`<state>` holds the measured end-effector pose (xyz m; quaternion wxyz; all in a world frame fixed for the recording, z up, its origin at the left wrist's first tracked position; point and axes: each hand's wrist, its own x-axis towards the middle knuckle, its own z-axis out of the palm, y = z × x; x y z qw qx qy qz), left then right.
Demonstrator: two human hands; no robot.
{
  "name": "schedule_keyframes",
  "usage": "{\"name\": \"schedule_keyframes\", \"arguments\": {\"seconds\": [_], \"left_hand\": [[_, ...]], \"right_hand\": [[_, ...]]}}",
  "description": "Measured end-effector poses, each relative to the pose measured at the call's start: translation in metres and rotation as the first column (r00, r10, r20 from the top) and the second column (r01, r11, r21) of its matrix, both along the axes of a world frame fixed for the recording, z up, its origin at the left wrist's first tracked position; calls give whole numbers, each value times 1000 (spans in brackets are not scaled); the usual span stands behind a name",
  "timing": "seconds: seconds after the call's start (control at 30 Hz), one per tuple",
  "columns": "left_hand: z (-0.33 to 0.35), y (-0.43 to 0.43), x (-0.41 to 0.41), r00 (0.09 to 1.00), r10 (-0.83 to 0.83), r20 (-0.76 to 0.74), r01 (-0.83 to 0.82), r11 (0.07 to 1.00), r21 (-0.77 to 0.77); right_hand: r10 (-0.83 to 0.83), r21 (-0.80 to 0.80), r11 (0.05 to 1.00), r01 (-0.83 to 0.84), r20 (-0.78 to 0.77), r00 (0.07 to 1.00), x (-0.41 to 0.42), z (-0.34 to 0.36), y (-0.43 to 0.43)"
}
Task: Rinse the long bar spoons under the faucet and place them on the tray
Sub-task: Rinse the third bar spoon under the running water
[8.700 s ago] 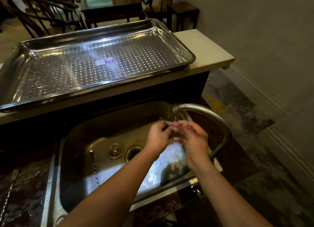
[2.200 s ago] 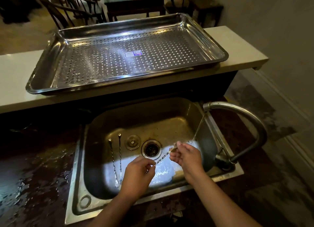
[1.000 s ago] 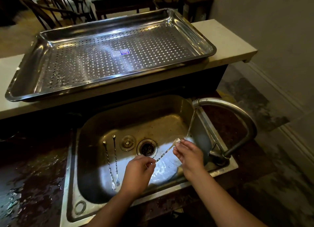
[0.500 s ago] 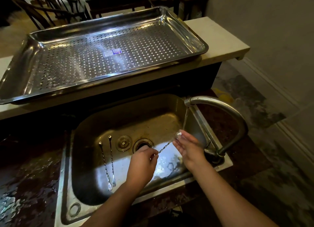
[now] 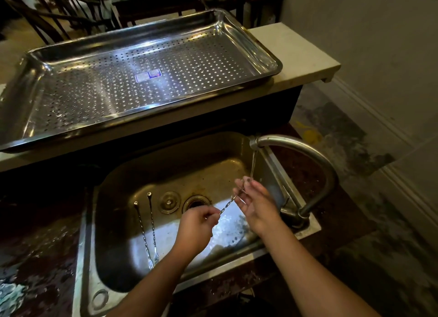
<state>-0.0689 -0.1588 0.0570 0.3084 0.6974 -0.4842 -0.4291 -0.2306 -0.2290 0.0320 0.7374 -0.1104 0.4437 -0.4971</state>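
Observation:
A long twisted bar spoon (image 5: pixel 228 204) slants over the sink between my hands. My left hand (image 5: pixel 198 224) is closed on its lower end. My right hand (image 5: pixel 254 201) holds its upper end at the fingertips, right under the thin stream of water from the curved faucet (image 5: pixel 305 155). Two more bar spoons (image 5: pixel 147 231) lie side by side on the left of the sink floor, fork ends toward me. The big perforated steel tray (image 5: pixel 267 63) sits on the pale ledge behind the sink, with only a small label on it.
The steel sink (image 5: pixel 166 165) has a drain (image 5: pixel 196 202) and a round plug (image 5: pixel 168 201) at its middle. A wet dark counter (image 5: pixel 35 245) lies to the left. Dark chairs (image 5: pixel 59 15) stand beyond the ledge, a wall and floor to the right.
The view has shifted slightly. My right hand has slid up to the spoon's upper end under the stream, covering the bowl. The two spoons in the sink have stayed put.

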Motion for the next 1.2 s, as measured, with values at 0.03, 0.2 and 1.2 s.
{"name": "schedule_keyframes", "arguments": {"seconds": [0.03,0.2,1.2], "left_hand": [[0,-2,-1,996,38,-83,-35,999,39],[2,-5,-4,960,87,-264,-57,991,119],[-2,-6,-8,949,-12,-316,26,999,38]], "right_hand": [[5,-1,1000,-5,12,1000,3,-2,1],[78,7,997,-78,-56,995,8,2,0],[10,-87,995,-50,-406,914,3,24,-6]]}}
